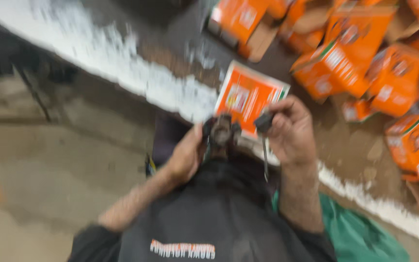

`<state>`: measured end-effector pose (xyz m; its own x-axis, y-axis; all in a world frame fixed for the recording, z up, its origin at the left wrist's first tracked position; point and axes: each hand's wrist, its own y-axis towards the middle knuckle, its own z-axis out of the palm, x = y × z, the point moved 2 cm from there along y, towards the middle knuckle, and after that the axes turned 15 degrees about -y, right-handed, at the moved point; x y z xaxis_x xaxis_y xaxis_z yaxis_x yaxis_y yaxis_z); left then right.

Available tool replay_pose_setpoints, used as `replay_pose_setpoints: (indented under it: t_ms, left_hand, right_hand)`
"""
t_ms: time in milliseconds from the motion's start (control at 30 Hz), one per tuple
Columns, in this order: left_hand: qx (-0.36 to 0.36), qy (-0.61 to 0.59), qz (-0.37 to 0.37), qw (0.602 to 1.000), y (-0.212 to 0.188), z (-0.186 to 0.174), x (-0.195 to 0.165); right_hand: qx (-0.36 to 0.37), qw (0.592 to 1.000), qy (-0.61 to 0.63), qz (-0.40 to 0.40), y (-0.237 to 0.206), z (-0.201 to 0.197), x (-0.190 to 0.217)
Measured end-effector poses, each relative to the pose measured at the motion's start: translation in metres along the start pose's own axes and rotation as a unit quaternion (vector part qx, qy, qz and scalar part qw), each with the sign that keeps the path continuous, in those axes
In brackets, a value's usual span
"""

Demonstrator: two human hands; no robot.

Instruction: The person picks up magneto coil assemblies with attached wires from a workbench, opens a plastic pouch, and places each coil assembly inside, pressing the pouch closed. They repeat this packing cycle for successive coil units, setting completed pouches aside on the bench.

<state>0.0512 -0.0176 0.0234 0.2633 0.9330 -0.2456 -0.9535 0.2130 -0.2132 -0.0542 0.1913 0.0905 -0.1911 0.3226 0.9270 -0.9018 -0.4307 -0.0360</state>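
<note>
- The left hand [186,157] is closed around a small dark metal part [220,132], gripping it from the side; blur hides how the fingers sit on it.
- The right hand [291,132] is closed on a small black tool [264,122], pinched at its top between thumb and fingers, and a thin dark shaft hangs down from it along the inner side of the palm.
- The dark metal part lies between the two hands, just beside the black tool; the blur hides whether they touch.
- An orange carton [247,94] lies flat just beyond both hands, partly covered by the right hand's fingers.
- A heap of orange boxes [364,63] lies further out, beyond and to the right of the right hand, some with flaps open.
- A rough white strip [122,63] runs across the ground beyond the left hand and passes under the hands towards the right.
- A green cloth [360,233] lies beside the right forearm, on its outer side.
- Below both wrists, a dark garment [209,218] fills the near part of the view.
</note>
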Motion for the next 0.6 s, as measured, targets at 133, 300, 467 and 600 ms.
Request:
replay_pose_setpoints:
  t_ms: [133,300,467,600]
  left_hand:
    - [0.050,-0.012,0.019,0.998,-0.001,-0.002,-0.002]
    - [0.020,0.004,0.014,1.000,0.000,0.003,-0.001]
    - [0.042,0.031,0.054,0.997,0.000,0.014,-0.004]
    - [0.072,0.088,0.085,0.990,-0.003,0.022,-0.007]
  right_hand:
    - [-0.057,0.998,-0.030,-0.014,-0.016,0.011,-0.020]
    - [-0.170,0.832,-0.494,-0.188,-0.031,0.039,-0.024]
    - [-0.090,0.712,-0.618,-0.322,-0.031,0.060,-0.015]
    - [-0.052,0.677,-0.647,-0.348,-0.025,0.071,-0.016]
